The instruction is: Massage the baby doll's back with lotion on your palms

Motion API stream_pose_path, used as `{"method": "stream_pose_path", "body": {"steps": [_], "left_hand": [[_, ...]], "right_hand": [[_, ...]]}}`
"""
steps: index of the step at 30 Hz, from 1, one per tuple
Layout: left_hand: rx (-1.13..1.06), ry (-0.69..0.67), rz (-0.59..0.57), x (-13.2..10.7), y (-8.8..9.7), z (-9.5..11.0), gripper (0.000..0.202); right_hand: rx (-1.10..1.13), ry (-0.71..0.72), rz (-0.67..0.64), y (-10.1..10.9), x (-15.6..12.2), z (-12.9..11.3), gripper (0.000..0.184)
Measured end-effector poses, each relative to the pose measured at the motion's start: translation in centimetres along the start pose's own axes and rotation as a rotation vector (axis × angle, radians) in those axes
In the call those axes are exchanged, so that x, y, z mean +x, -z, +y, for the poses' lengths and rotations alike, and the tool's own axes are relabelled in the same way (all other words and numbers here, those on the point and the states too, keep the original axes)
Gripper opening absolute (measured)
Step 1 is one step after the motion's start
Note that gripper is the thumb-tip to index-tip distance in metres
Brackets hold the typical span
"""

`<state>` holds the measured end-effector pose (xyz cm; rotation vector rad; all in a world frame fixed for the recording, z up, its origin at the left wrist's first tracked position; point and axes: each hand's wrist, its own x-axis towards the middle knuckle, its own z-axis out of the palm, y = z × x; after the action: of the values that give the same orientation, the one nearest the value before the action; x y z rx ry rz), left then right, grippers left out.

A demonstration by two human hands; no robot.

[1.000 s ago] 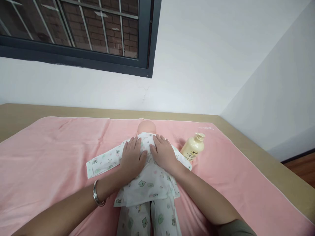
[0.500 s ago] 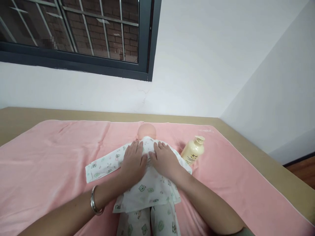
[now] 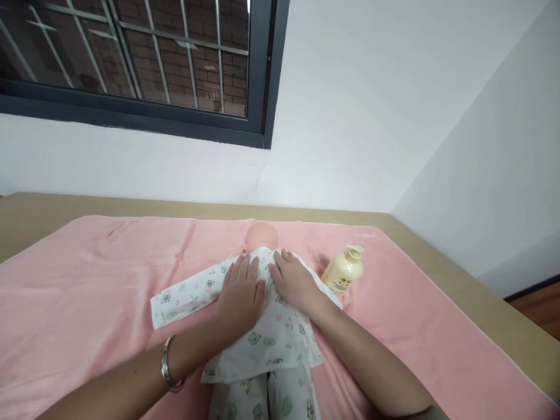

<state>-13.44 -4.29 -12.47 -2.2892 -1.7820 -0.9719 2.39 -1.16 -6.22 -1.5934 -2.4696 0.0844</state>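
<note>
A baby doll (image 3: 261,236) lies on a pink blanket (image 3: 122,262), its bald head toward the wall. It wears a white top (image 3: 266,338) with green animal prints and matching trousers (image 3: 289,394). My left hand (image 3: 240,294) rests flat on the left side of the doll's upper body, fingers stretched out. On the right side of the same area lies my right hand (image 3: 295,283), palm down with the fingers extended. Neither hand grips anything. The doll's left-side sleeve (image 3: 188,297) spreads out flat; the right-side sleeve is partly hidden by my forearm.
A cream pump bottle (image 3: 343,271) leans beside the doll's right-side sleeve. The blanket covers a tan surface (image 3: 415,251) that meets a white wall (image 3: 341,128). A dark-framed window (image 3: 258,87) with metal bars is at upper left.
My left hand has shifted slightly to the right and down across the top. My right hand stays almost in place. The view has tilted up a little.
</note>
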Motion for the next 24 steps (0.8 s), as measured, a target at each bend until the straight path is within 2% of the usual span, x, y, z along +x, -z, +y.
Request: {"method": "stream_pose_path", "body": {"steps": [4, 9, 12, 18, 24], "left_hand": [[0.026, -0.001, -0.022, -0.8, 0.1, 0.7, 0.049], [-0.02, 0.008, -0.025, 1.3, 0.0, -1.0, 0.045], [-0.038, 0.062, -0.02, 2.0, -0.3, -1.7, 0.045], [-0.073, 0.087, -0.007, 1.7, -0.4, -1.4, 0.047], [-0.087, 0.081, -0.003, 1.6, -0.3, -1.4, 0.048]], "right_hand": [[0.037, 0.009, -0.036, -0.2, 0.9, 0.4, 0.055], [-0.019, 0.008, -0.019, -0.8, -0.9, -0.9, 0.056], [0.004, -0.031, -0.014, -1.1, -0.4, -0.6, 0.055], [0.016, -0.02, 0.025, -2.1, 0.9, 0.7, 0.053], [-0.11, -0.045, 0.054, -1.4, 0.1, -0.2, 0.049]]}}
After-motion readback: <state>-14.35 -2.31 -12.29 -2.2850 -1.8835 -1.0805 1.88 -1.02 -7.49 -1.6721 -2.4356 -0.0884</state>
